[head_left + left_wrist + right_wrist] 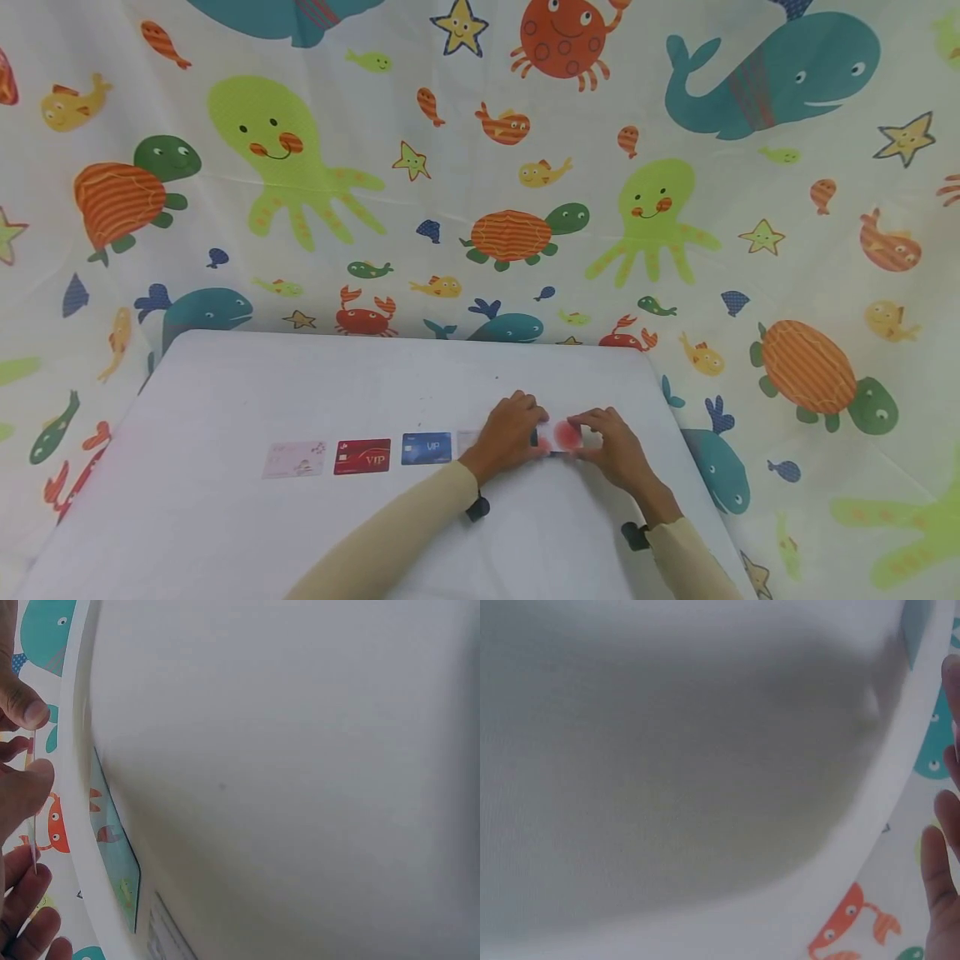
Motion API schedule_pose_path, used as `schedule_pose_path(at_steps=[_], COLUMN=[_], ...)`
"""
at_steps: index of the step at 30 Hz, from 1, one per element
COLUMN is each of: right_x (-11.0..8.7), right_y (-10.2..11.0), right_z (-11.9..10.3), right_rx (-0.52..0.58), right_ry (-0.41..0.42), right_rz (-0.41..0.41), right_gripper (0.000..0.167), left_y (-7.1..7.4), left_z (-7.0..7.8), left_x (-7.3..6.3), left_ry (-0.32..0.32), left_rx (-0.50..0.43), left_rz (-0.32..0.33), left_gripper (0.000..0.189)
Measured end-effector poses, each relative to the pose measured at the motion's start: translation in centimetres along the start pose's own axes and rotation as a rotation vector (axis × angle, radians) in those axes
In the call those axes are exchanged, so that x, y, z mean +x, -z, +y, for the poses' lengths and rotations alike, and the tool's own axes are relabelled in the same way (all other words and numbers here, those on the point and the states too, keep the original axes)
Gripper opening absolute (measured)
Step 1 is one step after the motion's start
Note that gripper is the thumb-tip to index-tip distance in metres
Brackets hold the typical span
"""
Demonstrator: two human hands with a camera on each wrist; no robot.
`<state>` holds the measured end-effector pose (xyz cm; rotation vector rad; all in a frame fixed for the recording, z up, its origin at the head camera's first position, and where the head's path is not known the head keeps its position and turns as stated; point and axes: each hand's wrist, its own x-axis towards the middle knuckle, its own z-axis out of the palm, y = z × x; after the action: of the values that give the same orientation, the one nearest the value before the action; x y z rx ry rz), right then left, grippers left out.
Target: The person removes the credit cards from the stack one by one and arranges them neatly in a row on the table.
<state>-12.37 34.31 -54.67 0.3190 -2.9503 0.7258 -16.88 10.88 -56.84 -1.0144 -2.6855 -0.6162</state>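
A thin pale card [567, 435] with a red round patch is held up between my two hands, close over the table's right half. My left hand [508, 435] pinches its left end; my right hand [618, 450] pinches the right end. In the left wrist view the card [32, 750] appears nearly edge-on between both hands' fingers. Below it on the table lies a glossy dark-edged card [118, 855], mostly covered in the head view. Part of the right hand [943, 877] enters the right wrist view at the right edge.
Left of my hands, a row of cards lies on the white table [225, 392]: a pale pink card [294, 459], a red VIP card [362, 457], a blue VIP card [426, 448] and a pale card [468, 441] partly hidden by my left hand. A sea-animal curtain [450, 183] hangs behind.
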Motion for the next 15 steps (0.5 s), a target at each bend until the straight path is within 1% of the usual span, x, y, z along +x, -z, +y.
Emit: schedule_pose_path(at_steps=[7,15], right_x=[-0.2,-0.6], right_y=[0.0,-0.2], right_z=[0.9,1.8], right_rx=[-0.006,-0.041], right_ry=[-0.018,-0.031], right_rz=[-0.004,0.017], right_gripper=[0.055,0.055], left_y=[-0.7,-1.4], left_z=[0.5,1.2], left_x=[0.3,1.0], left_ry=[0.004,0.009], left_rx=[-0.016,0.015], left_rz=[0.010,-0.008], left_gripper=[0.050,0.049])
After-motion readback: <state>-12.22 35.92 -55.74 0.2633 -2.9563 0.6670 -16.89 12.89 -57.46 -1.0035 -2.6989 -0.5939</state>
